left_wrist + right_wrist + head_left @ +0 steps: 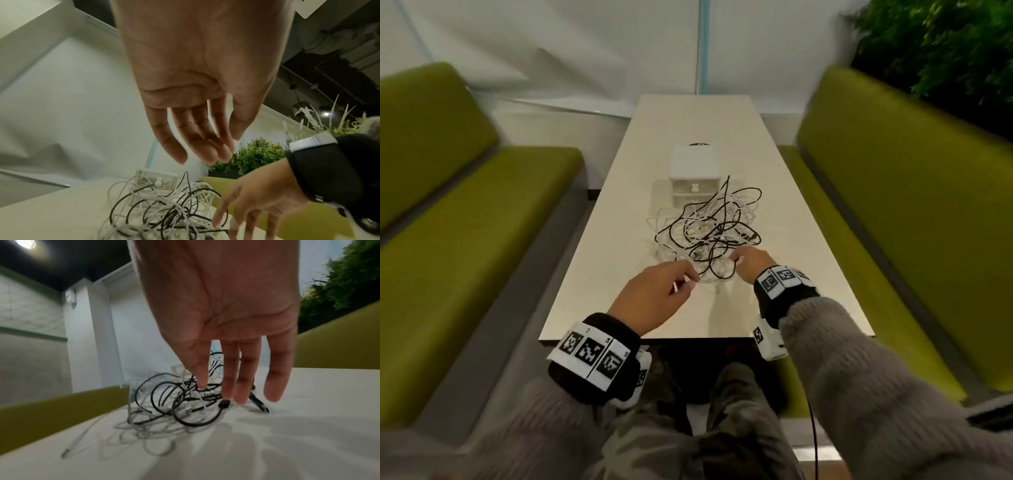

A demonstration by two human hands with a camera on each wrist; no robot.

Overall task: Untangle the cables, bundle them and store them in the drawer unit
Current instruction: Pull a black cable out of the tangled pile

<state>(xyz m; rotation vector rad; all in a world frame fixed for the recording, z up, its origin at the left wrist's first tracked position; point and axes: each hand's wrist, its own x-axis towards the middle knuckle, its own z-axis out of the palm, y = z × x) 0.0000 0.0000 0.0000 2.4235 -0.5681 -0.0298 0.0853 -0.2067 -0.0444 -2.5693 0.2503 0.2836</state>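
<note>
A tangled heap of thin black and white cables lies on the pale rectangular table, just in front of the small white plastic drawer unit. My right hand reaches down at the heap's near edge — fingers straight and spread, tips among the loops, gripping nothing. My left hand hovers beside the heap, fingers relaxed and holding nothing.
</note>
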